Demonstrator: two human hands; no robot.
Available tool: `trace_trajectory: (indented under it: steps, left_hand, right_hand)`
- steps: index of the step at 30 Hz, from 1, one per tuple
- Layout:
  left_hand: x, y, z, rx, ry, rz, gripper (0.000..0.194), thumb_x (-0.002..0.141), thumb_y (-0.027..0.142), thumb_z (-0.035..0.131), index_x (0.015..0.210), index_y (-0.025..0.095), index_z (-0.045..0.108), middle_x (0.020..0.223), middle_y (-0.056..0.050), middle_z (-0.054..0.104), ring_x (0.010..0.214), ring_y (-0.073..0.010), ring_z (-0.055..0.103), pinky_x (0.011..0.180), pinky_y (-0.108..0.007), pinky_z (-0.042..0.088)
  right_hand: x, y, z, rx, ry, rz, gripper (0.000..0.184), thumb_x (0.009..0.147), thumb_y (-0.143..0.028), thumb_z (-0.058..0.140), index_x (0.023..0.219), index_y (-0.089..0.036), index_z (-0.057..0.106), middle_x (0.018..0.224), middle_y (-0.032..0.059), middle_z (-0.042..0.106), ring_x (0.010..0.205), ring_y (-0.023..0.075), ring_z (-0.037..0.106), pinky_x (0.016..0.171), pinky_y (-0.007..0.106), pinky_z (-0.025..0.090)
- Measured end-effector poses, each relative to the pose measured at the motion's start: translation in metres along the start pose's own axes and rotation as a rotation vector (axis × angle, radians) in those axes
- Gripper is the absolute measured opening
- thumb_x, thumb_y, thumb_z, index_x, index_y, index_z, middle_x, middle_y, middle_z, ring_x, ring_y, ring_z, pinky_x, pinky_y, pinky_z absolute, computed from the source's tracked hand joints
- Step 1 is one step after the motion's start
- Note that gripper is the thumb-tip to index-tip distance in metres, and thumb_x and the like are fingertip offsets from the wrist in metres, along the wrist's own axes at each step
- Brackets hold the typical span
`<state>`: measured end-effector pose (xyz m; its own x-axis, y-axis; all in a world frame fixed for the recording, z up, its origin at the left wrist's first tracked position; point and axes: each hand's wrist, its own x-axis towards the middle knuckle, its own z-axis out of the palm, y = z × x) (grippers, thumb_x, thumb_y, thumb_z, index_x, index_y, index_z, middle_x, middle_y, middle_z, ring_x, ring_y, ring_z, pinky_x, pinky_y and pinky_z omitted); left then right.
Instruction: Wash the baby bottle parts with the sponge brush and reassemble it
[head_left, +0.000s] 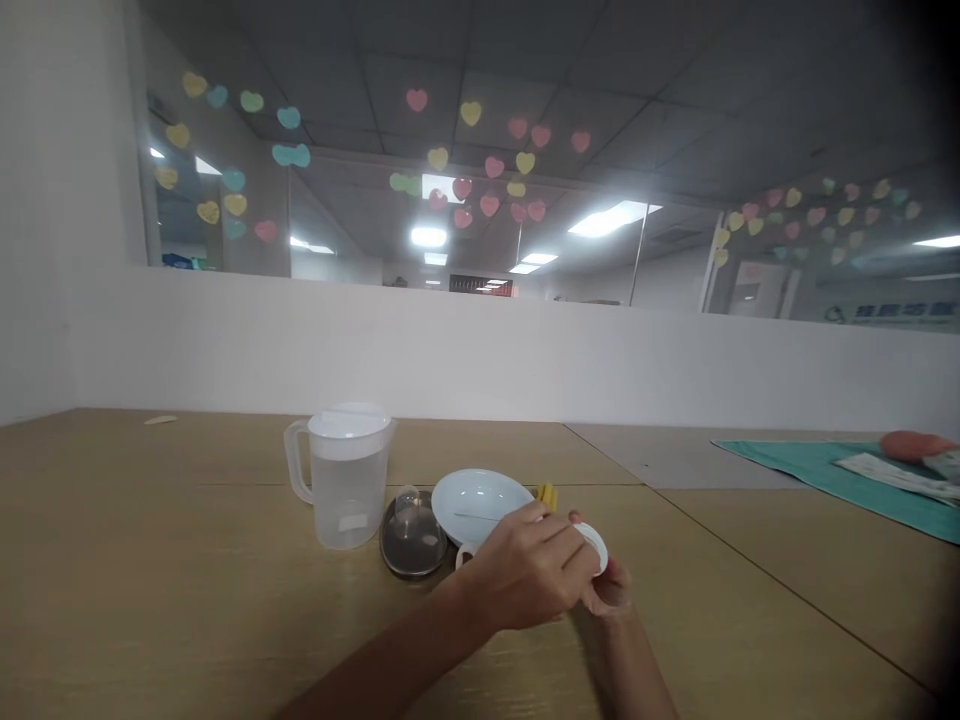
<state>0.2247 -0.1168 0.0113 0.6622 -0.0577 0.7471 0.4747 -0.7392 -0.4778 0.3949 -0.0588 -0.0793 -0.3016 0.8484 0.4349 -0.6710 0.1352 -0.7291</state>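
Note:
Near the table's middle, my right hand (611,590) is closed around a small white round dish (595,548) with a raised rim, tilted on its side. My left hand (534,568) reaches across it, fingers curled at the near side; what they grip is hidden. Behind my left hand sits a pale shallow bowl (480,497). A white handle (465,553) pokes out beside my left wrist, the rest of that piece covered. Something yellow (547,495) shows just past my knuckles. Left of the bowl lies a dark, shiny lid with a clear knob (414,535).
A translucent lidded pitcher (349,495) stands left of the lid, its handle to the left. On the wooden table (187,580), a teal cloth (795,470) at the right bears papers and a reddish item (915,446). A white wall (450,350) with windows rises behind.

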Motion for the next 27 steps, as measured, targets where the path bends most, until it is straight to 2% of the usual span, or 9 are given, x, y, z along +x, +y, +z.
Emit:
trace_trajectory:
  steps: [2, 4, 8, 12, 13, 15, 18, 22, 27]
  left_hand:
    - [0.0, 0.003, 0.002, -0.09, 0.002, -0.133, 0.024, 0.09, 0.017, 0.034, 0.072, 0.016, 0.05, 0.067, -0.002, 0.056, 0.065, -0.013, 0.053, 0.06, -0.028, 0.039]
    - [0.0, 0.006, 0.003, -0.194, -0.053, -0.263, 0.024, 0.092, 0.024, 0.034, 0.076, 0.016, 0.051, 0.073, -0.002, 0.058, 0.069, -0.0133, 0.054, 0.062, -0.027, 0.041]
    - [0.003, -0.002, -0.002, -0.323, -0.303, -0.497, 0.02, 0.092, 0.026, 0.036, 0.09, 0.018, 0.055, 0.088, -0.003, 0.063, 0.078, -0.0145, 0.057, 0.068, -0.026, 0.044]
    - [-0.007, -0.03, -0.015, -0.464, -0.349, -0.671, 0.026, 0.092, 0.025, 0.034, 0.103, 0.021, 0.058, 0.102, -0.002, 0.064, 0.094, -0.0152, 0.057, 0.082, -0.026, 0.043]
    - [-0.012, -0.038, -0.017, -0.508, -0.386, -0.693, 0.025, 0.091, 0.027, 0.038, 0.104, 0.021, 0.058, 0.104, -0.002, 0.064, 0.096, -0.0156, 0.057, 0.085, -0.026, 0.042]
    - [-0.023, -0.05, -0.02, -0.594, -0.542, -0.686, 0.027, 0.084, 0.032, 0.05, 0.106, 0.021, 0.061, 0.107, -0.002, 0.064, 0.099, -0.0173, 0.057, 0.085, -0.027, 0.042]
    - [-0.033, -0.06, -0.019, -0.661, -0.753, -0.673, 0.029, 0.075, 0.033, 0.06, 0.101, 0.021, 0.066, 0.103, -0.003, 0.067, 0.094, -0.019, 0.058, 0.077, -0.025, 0.042]
    - [-0.035, -0.064, -0.016, -0.713, -0.807, -0.727, 0.024, 0.074, 0.033, 0.06, 0.087, 0.017, 0.071, 0.085, -0.003, 0.07, 0.077, -0.0162, 0.06, 0.062, -0.021, 0.04]
    - [-0.036, -0.065, -0.014, -0.73, -0.801, -0.708, 0.017, 0.072, 0.03, 0.06, 0.079, 0.018, 0.071, 0.077, 0.0, 0.07, 0.069, -0.013, 0.058, 0.06, -0.02, 0.037]
  right_hand:
    - [0.0, -0.001, 0.001, 0.062, -0.059, 0.038, 0.045, 0.046, -0.035, 0.083, 0.086, -0.027, 0.066, 0.069, -0.0014, 0.06, 0.058, 0.0107, 0.057, 0.051, 0.02, 0.052]
    - [0.001, 0.0, 0.001, 0.107, -0.092, 0.071, 0.044, 0.046, -0.033, 0.083, 0.086, -0.027, 0.065, 0.071, -0.0012, 0.062, 0.06, 0.0107, 0.058, 0.052, 0.019, 0.052]
    - [0.008, 0.003, -0.003, 0.103, 0.062, 0.03, 0.038, 0.051, -0.031, 0.081, 0.085, -0.026, 0.064, 0.078, 0.0007, 0.065, 0.069, 0.0134, 0.061, 0.059, 0.023, 0.054]
    - [0.018, 0.006, -0.004, 0.021, 0.169, 0.053, 0.043, 0.058, -0.038, 0.076, 0.096, -0.023, 0.063, 0.089, 0.0049, 0.066, 0.074, 0.0151, 0.061, 0.06, 0.024, 0.053]
    - [0.019, 0.007, -0.003, 0.004, 0.17, 0.048, 0.045, 0.059, -0.04, 0.074, 0.099, -0.023, 0.062, 0.09, 0.0058, 0.066, 0.075, 0.0157, 0.061, 0.061, 0.025, 0.053]
    - [0.02, 0.007, -0.003, -0.006, 0.17, 0.027, 0.048, 0.06, -0.042, 0.074, 0.102, -0.022, 0.061, 0.091, 0.0065, 0.065, 0.075, 0.0164, 0.06, 0.061, 0.026, 0.053]
    - [0.018, 0.007, -0.004, 0.015, 0.182, 0.019, 0.051, 0.058, -0.042, 0.075, 0.103, -0.023, 0.061, 0.091, 0.0066, 0.065, 0.075, 0.0167, 0.06, 0.062, 0.027, 0.052]
    - [0.017, 0.007, -0.001, 0.029, 0.184, 0.035, 0.053, 0.052, -0.039, 0.079, 0.099, -0.024, 0.061, 0.094, 0.0059, 0.064, 0.077, 0.0174, 0.059, 0.069, 0.03, 0.051]
    - [0.027, 0.015, 0.015, -0.133, 0.208, -0.036, 0.046, 0.055, -0.041, 0.078, 0.092, -0.024, 0.057, 0.088, 0.0025, 0.063, 0.08, 0.0167, 0.057, 0.073, 0.03, 0.047]
